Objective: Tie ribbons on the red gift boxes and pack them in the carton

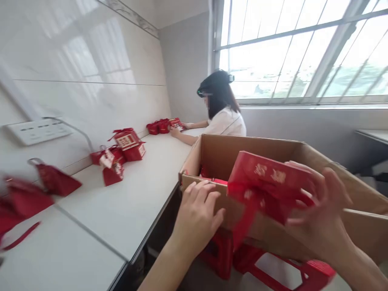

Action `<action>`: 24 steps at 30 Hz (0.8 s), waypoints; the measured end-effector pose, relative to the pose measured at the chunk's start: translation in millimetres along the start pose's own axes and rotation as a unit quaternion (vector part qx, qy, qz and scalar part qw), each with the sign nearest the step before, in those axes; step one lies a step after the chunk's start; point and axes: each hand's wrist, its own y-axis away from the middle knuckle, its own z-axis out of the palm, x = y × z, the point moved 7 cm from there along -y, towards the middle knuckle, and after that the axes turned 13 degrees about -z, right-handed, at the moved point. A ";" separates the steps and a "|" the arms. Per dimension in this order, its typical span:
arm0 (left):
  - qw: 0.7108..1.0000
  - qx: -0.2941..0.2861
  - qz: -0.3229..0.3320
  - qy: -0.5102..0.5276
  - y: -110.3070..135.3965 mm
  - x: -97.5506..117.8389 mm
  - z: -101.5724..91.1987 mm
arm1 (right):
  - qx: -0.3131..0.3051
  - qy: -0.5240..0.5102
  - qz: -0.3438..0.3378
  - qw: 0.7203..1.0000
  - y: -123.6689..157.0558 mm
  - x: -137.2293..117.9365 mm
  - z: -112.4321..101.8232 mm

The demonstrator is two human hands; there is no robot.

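My right hand point(321, 210) grips a red gift box point(266, 173) by its right end. The gift box has gold print on one face and a red ribbon with a bow and a hanging tail. It is tilted above the near wall of a large cardboard box point(251, 141). My left hand point(197, 210) rests with fingers apart against the cardboard box's near left corner. Some red items point(212, 179) show inside the cardboard box, mostly hidden by its wall.
Red plastic stools point(218, 254) stand under the cardboard box. On the white table point(151, 173) stand several red gift boxes point(130, 145) and red triangular packages point(57, 178). A power strip point(39, 131) is on the wall. A co-worker point(226, 109) handles red boxes at the table's far end.
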 end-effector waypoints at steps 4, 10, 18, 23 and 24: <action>0.999 -0.026 -0.004 -0.028 -21.0 15.3 67.1 | -0.104 0.095 -0.054 0.988 -38.6 40.4 -3.0; 0.995 0.021 -0.055 0.076 -3.9 -0.6 91.2 | -0.274 0.131 0.006 0.953 -64.6 125.6 33.0; 0.996 0.048 -0.006 0.073 25.6 4.3 79.9 | -0.391 0.121 0.103 0.907 -21.7 220.7 66.6; 0.998 0.047 0.001 0.046 19.7 -0.7 87.0 | -0.507 0.093 0.231 0.826 -4.0 236.3 35.3; 0.998 0.049 0.002 0.045 16.3 -1.2 89.1 | -0.525 0.092 0.254 0.807 -3.7 234.6 26.2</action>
